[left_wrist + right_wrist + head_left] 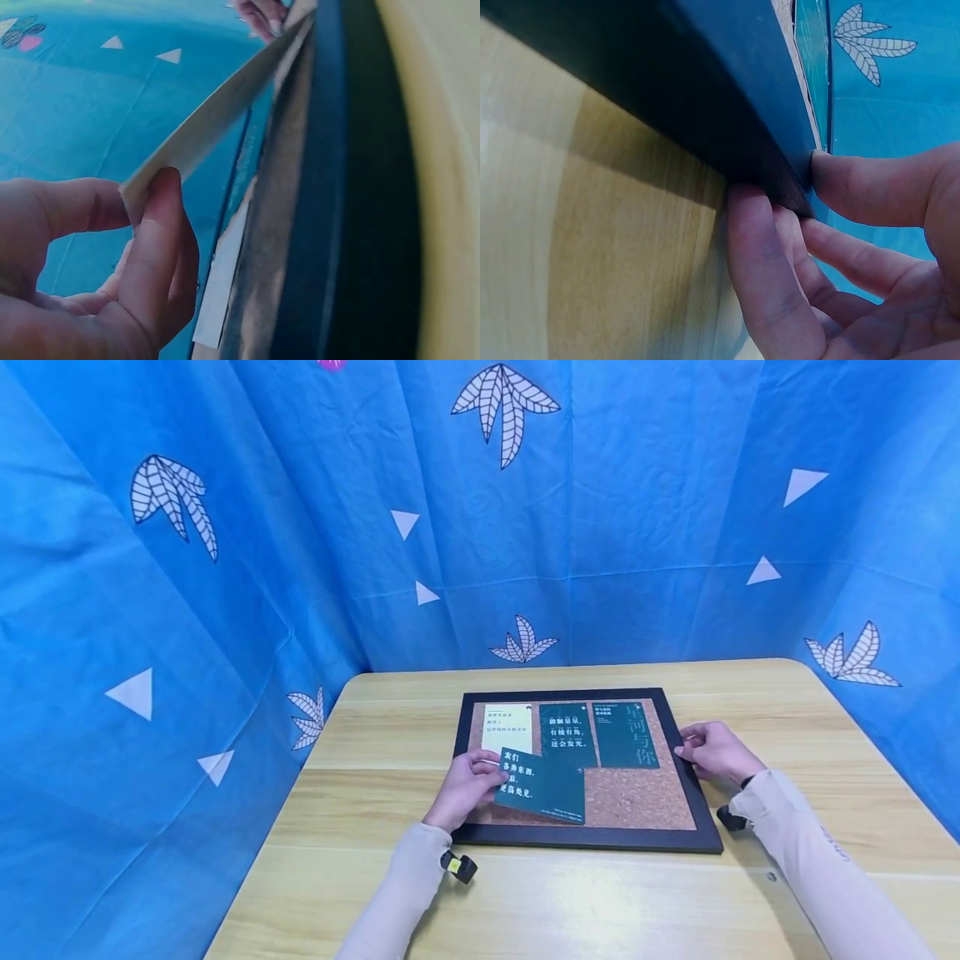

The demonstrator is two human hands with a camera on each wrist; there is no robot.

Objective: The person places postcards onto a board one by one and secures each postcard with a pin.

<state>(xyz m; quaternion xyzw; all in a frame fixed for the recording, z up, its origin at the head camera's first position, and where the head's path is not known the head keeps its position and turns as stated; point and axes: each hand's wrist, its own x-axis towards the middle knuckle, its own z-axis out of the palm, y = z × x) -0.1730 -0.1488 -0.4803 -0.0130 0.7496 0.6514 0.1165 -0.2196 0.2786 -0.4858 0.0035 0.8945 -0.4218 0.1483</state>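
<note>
My left hand (465, 789) pinches the left edge of a dark green postcard (547, 793) between thumb and fingers. In the left wrist view the postcard (217, 112) is seen edge-on, slanting over the board. Beneath it lies a black-framed corkboard (637, 797) with a pale yellow card (506, 727) and two green cards, one in the middle (567, 727) and one at right (625, 735). The held postcard overlaps the lower part of the middle one. My right hand (716, 750) grips the board's right side, thumb on the black frame (735, 82) and fingers against its outer edge.
The board lies on a light wooden table (375, 760). Blue patterned cloth (637, 527) hangs behind and along the sides. A small round hole (771, 877) shows in the tabletop near my right sleeve. Each wrist wears a small black device.
</note>
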